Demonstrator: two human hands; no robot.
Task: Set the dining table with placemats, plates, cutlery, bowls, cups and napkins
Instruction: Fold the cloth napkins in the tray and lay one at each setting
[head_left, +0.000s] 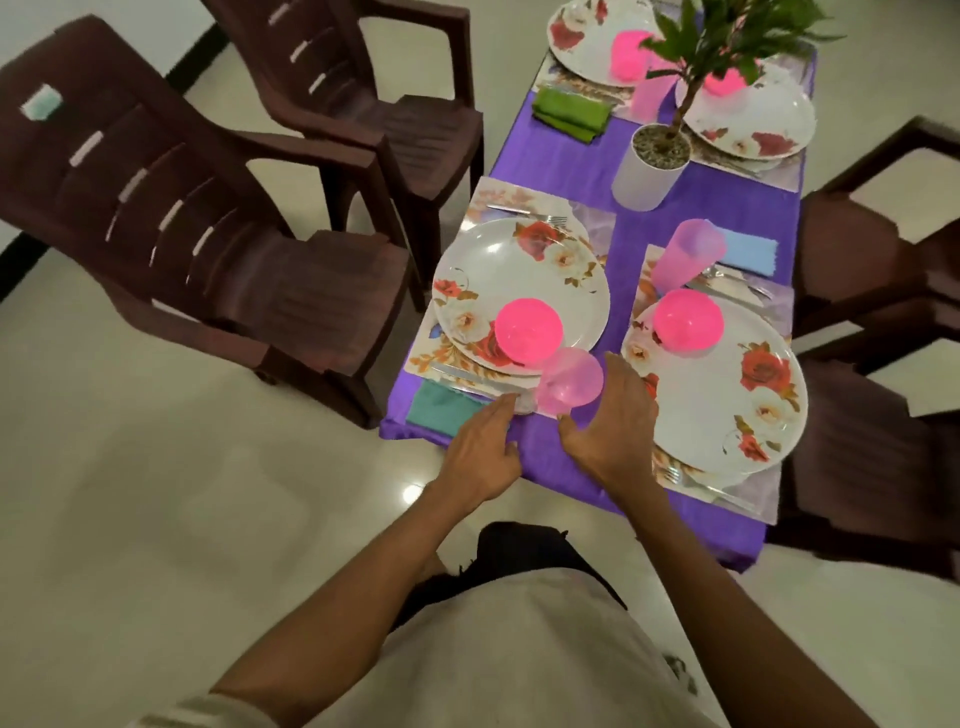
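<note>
Cup at the worktop's near corner, within your reach

Your right hand (613, 415) curls loosely beside the pink cup (571, 383) and looks released; your left hand (485, 452) lies relaxed, fingertips at the knife (478, 379) and teal napkin (441, 408). A careless nudge could tip the cup against the bowl (528, 330) or over the edge.
</note>
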